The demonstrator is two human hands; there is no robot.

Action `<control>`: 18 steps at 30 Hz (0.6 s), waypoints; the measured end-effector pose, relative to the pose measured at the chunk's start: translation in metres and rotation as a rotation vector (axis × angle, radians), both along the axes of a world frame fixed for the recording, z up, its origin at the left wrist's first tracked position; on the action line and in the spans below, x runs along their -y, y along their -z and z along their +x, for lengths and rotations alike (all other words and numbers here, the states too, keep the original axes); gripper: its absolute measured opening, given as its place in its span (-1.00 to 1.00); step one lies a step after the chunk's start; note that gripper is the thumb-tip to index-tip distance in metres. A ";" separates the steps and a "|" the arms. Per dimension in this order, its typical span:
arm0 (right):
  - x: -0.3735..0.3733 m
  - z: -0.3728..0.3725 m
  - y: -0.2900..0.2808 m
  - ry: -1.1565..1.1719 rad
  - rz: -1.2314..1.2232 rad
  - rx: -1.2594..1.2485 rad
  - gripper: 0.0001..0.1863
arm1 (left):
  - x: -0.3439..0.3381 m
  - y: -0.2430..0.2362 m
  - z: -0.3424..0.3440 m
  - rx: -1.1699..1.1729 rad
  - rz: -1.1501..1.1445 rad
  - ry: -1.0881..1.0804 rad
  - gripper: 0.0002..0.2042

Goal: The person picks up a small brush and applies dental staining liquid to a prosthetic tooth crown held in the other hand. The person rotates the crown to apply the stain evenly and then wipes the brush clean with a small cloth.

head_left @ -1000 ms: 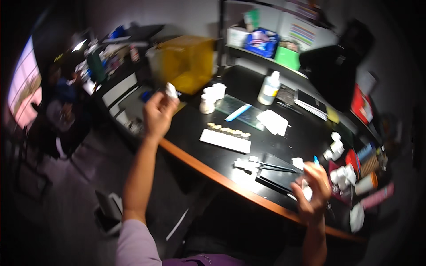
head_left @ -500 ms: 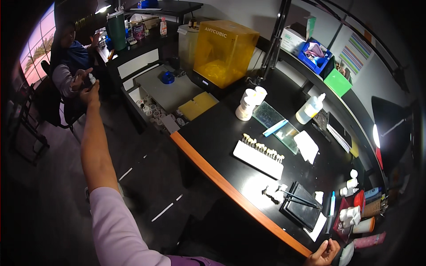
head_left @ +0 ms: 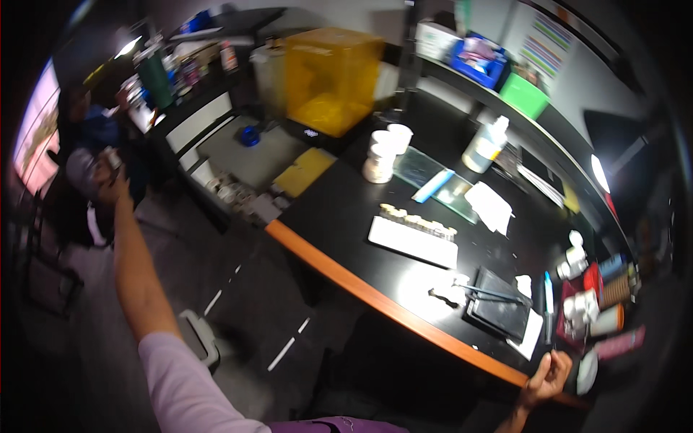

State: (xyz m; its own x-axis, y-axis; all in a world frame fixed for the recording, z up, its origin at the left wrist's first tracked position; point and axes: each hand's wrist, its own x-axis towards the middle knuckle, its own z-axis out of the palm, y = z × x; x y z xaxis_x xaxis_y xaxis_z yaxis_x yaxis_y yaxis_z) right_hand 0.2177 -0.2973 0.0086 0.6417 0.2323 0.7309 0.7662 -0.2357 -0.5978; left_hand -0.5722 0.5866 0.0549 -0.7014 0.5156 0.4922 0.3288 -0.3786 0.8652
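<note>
My left arm reaches far out to the left, where my left hand is closed round a small white bottle, smeared by motion. A co-worker's hand is right beside the bottle; whether it touches it I cannot tell. At the lower right, my right hand is by the desk's front edge, fingers curled and pinched together. Something thin and dark shows at its fingertips, too small to name. Just beyond it lies a slim blue-and-dark stick-like tool. A black flat box with dark thin tools across it is nearby.
On the black desk stand a white holder with a row of small tooth-like pieces, a glass plate, white jars and a liquid bottle. An amber-covered machine stands behind an open drawer. A co-worker sits at left.
The view has swung, so the desk and my right hand shift in the picture. My left hand with the bottle appears further left and lower, closer to the co-worker's hand.
</note>
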 end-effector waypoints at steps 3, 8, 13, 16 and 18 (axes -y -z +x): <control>-0.045 -0.034 -0.040 0.003 -0.054 0.049 -0.86 | 0.032 0.051 0.049 0.125 -0.056 0.051 -0.67; -0.046 -0.049 -0.055 0.028 -0.018 0.117 -0.88 | 0.179 0.018 0.230 -0.539 0.129 0.254 -0.87; -0.033 -0.040 -0.050 -0.101 -0.080 0.004 -0.91 | 0.389 -0.049 0.395 -0.949 0.317 0.542 -0.87; -0.047 -0.032 -0.059 -0.213 -0.103 -0.090 -0.83 | 0.462 -0.058 0.453 -1.059 0.325 0.883 -0.60; -0.055 -0.023 -0.071 -0.305 -0.105 -0.156 -0.80 | 0.498 -0.063 0.495 -1.050 0.340 1.065 -0.34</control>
State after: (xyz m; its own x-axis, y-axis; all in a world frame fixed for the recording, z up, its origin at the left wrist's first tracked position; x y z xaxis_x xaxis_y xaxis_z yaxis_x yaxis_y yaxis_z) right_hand 0.1949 -0.2424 0.0796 0.6330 0.4989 0.5920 0.7124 -0.0759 -0.6977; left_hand -0.0775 0.0885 0.1180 0.6378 0.3016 0.7087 0.1735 -0.9527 0.2494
